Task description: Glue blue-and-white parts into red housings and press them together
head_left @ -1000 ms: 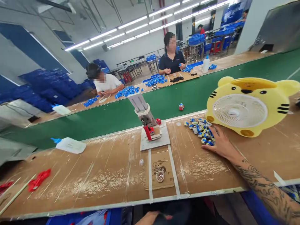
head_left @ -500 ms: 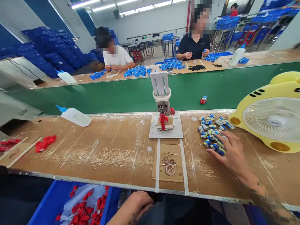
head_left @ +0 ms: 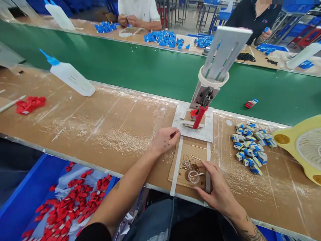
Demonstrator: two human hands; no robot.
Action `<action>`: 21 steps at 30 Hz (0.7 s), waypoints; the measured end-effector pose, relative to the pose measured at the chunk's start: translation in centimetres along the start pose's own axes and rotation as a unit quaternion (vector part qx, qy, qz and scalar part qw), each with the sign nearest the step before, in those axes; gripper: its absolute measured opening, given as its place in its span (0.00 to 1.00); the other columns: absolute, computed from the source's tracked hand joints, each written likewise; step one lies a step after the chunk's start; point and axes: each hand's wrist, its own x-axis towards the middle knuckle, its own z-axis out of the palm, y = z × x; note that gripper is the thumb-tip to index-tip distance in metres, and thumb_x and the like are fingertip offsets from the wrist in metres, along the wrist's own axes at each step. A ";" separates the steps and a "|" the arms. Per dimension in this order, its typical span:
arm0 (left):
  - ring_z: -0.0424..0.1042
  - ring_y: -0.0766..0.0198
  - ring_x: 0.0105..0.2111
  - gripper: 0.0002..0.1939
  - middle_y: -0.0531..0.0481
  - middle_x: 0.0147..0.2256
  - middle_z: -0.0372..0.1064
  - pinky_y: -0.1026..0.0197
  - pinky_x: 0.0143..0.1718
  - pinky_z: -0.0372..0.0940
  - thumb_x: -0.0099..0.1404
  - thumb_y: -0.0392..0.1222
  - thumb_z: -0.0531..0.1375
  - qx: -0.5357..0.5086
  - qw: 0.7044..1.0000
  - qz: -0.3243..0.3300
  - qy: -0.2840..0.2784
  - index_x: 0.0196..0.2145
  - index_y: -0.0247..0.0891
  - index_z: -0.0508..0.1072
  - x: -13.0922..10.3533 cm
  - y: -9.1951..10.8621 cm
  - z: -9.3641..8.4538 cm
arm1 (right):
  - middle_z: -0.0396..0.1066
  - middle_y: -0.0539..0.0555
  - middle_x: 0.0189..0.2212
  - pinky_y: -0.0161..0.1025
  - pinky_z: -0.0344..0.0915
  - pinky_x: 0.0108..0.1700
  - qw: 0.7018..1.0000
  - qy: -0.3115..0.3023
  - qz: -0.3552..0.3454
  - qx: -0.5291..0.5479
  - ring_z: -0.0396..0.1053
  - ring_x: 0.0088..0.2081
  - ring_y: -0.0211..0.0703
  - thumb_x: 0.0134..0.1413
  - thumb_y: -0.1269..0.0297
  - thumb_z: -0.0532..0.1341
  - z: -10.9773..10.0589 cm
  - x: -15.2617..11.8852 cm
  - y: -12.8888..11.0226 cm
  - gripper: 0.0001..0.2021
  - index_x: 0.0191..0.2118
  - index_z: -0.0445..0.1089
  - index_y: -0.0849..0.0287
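My left hand (head_left: 164, 140) is over the bench by the left front corner of the white base plate (head_left: 182, 129). Its fingers are curled together, and whatever they may hold is hidden. On that plate stands a toggle clamp with a red handle (head_left: 200, 117), a red plastic part (head_left: 193, 114) behind it. My right hand (head_left: 217, 189) has thumb and fingers spread at the right side of a small clear dish (head_left: 193, 177). A thin white stick (head_left: 198, 175) lies across the dish, which sits on a stained cardboard piece (head_left: 182, 172).
Small blue, grey and yellow blocks (head_left: 250, 145) lie in a pile on the right, beside a yellow fan (head_left: 288, 140). A white bottle (head_left: 72, 78) lies at left. Red parts fill a blue bin (head_left: 22, 187) below. Two people work beyond the green belt (head_left: 140, 78).
My left hand has come up from my lap to the clamp's base plate. My right hand has left the pile of blocks and moved left to the dish. The view has tilted down.
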 end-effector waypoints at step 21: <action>0.68 0.66 0.21 0.12 0.52 0.22 0.74 0.63 0.25 0.61 0.67 0.38 0.56 -0.049 0.998 0.025 0.008 0.30 0.37 0.78 -0.5 -1.1 1.5 | 0.76 0.55 0.36 0.57 0.70 0.47 1.000 -0.011 0.010 -0.004 0.71 0.47 0.57 0.60 0.72 0.62 -0.1 0.4 -0.2 0.40 0.73 0.45 0.49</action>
